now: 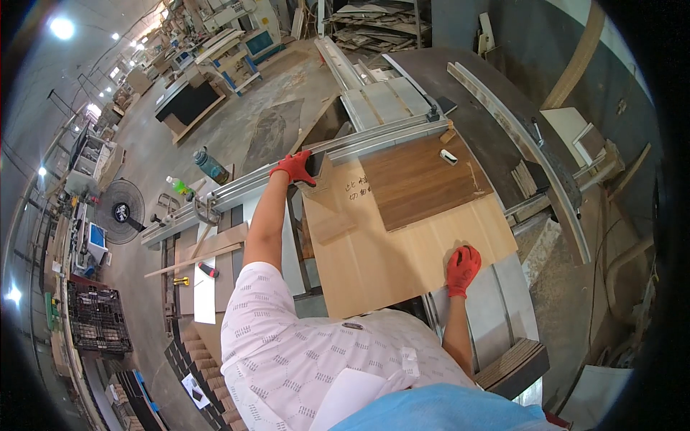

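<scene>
A light wood panel (pixel 402 266) lies on the sliding table in front of me, with handwriting near its far left part. On top of it rests a darker brown wood board (pixel 428 179), which carries a small white-and-black object (pixel 448 156). My left hand (pixel 293 169), in a red glove, is at the panel's far left corner by the metal fence (pixel 251 176). Its thumb and fingers are spread around the dark end of a small wood block (pixel 321 172). My right hand (pixel 462 269), also red-gloved, rests on the panel's near right part with its fingers curled; what they hold, if anything, is hidden.
A bottle (pixel 210 165) and a green-capped bottle (pixel 177 185) stand beyond the fence at left. Near them are wood strips (pixel 205 255), a yellow tape measure (pixel 181 281) and a red-and-black tool (pixel 208 269). A long metal rail (pixel 517 136) runs along the right. A fan (pixel 121 210) stands at far left.
</scene>
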{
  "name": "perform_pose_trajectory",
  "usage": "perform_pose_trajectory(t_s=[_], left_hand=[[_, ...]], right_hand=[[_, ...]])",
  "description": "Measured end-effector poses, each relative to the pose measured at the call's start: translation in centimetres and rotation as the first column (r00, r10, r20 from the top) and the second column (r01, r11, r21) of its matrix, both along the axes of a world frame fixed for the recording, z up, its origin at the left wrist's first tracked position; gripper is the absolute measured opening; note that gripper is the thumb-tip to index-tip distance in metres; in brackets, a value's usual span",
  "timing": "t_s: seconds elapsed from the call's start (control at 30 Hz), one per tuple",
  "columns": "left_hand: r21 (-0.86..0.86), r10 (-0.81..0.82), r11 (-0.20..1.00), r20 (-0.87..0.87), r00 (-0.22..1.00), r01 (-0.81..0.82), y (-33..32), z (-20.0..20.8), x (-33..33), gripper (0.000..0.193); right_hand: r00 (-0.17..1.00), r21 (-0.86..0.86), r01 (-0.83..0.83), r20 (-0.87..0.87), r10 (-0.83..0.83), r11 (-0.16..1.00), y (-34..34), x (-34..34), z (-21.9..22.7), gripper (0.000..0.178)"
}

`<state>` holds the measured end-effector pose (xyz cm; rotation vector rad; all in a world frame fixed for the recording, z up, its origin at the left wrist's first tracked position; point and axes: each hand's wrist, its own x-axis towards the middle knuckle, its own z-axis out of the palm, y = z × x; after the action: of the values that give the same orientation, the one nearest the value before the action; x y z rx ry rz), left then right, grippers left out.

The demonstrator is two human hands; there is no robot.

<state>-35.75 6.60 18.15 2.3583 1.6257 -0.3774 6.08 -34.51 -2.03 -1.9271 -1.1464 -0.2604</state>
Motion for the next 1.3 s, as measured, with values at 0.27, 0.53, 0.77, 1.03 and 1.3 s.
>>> perform_pose_trajectory(t_s=[0.27,0.53,0.77,1.03,1.3], left_hand=[[0.043,-0.078,0.996,0.001,0.997,0.078,3.0,-2.6,-1.1,0.129],[0.062,-0.081,0.995,0.0,0.997,0.08,3.2,-2.4,-0.6,0.126],[0.063,-0.084,0.995,0.086,0.993,0.079,3.1,-2.6,-1.3,0.126],[0.06,-0.078,0.995,-0.002,0.997,0.078,3.1,-2.9,-0.4,0.135],[0.082,-0.085,0.993,0.024,0.996,0.083,4.0,-4.0,-1.0,0.131]], right_hand=[[1.0,-0.017,-0.014,-0.025,0.014,1.0,0.4,-0.4,-0.2,0.01],[1.0,-0.004,-0.021,-0.002,0.021,1.0,0.3,-0.3,-0.3,0.01],[1.0,-0.03,-0.022,-0.011,0.022,0.999,0.4,-0.4,-0.4,0.011],[1.0,-0.034,-0.005,-0.018,0.005,0.999,0.3,-0.1,-0.7,0.011],[1.0,-0.04,-0.018,-0.021,0.017,0.999,0.4,-0.3,-0.3,0.01]])
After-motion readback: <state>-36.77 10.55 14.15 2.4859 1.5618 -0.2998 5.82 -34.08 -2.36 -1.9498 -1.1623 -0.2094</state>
